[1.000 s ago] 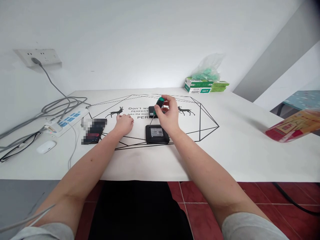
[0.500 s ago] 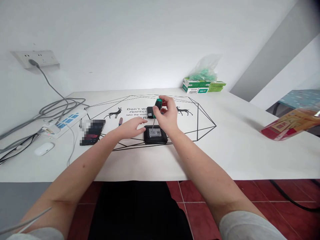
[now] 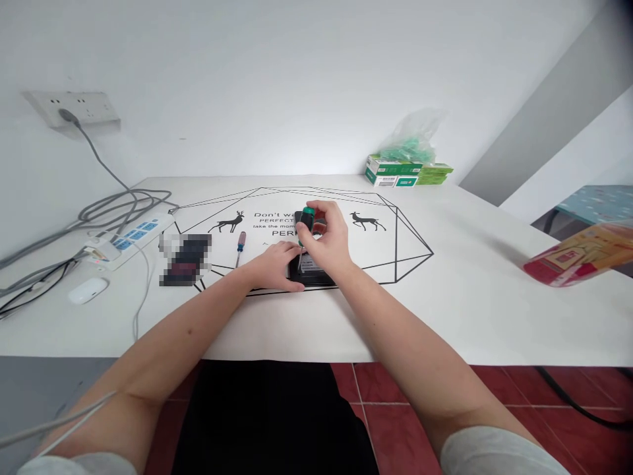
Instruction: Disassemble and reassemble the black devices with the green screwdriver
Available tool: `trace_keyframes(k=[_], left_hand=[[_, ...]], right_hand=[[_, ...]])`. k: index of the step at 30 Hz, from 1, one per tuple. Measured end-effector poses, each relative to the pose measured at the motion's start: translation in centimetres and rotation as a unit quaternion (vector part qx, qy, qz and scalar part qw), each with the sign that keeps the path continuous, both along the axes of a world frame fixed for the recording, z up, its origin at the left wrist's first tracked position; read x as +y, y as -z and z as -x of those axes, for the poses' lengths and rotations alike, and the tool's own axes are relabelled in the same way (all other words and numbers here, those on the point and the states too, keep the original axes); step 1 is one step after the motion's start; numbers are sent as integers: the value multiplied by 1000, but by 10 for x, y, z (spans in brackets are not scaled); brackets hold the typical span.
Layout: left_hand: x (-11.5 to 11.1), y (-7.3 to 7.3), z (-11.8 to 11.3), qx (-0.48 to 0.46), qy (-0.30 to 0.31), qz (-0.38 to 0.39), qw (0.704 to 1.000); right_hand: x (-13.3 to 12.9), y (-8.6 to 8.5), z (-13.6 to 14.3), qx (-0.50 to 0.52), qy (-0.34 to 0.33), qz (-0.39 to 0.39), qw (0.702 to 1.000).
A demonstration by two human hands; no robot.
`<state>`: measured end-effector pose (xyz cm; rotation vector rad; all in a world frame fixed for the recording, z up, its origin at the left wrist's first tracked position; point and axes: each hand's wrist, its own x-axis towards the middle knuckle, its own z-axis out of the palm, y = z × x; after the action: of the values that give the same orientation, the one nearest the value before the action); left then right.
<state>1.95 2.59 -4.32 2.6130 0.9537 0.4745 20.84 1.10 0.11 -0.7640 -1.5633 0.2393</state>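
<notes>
My right hand [image 3: 327, 237] is wrapped round a screwdriver [image 3: 307, 214] with a green and black handle. Its shaft points down, the tip at the left part of a flat black box [image 3: 310, 280] with a white label. My left hand [image 3: 277, 266] grips that box by its left side, thumb at the front corner and fingers at the back. Behind the screwdriver a second dark object [image 3: 298, 216] shows only in part. A smaller screwdriver [image 3: 241, 243] with a reddish and blue handle lies on the printed mat, left of my left hand.
To the left lie a phone [image 3: 186, 260], a white earbud case [image 3: 88, 290], a power strip [image 3: 138, 236] and coiled grey cables [image 3: 106, 206]. Green and white boxes [image 3: 395, 166] under a plastic bag stand at the back right. A red and yellow packet [image 3: 576, 257] is far right.
My left hand has moved right and closed on the black box's left side. My right hand has lowered and shifted slightly left with the screwdriver. The view has moved a little.
</notes>
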Motion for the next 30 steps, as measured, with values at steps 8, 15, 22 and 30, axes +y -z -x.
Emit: trace_keyframes(k=[8, 15, 22, 30], left_hand=[[6, -4, 9, -11, 29, 46, 998], [5, -4, 11, -21, 25, 63, 997], [4, -3, 10, -34, 11, 49, 998], [4, -1, 13, 0, -3, 73, 997]], right_hand=[[0, 5, 1, -27, -5, -21, 999], [-1, 7, 4, -41, -16, -23, 999], [-3, 7, 5, -54, -34, -28, 998], [-1, 4, 6, 23, -67, 36, 997]])
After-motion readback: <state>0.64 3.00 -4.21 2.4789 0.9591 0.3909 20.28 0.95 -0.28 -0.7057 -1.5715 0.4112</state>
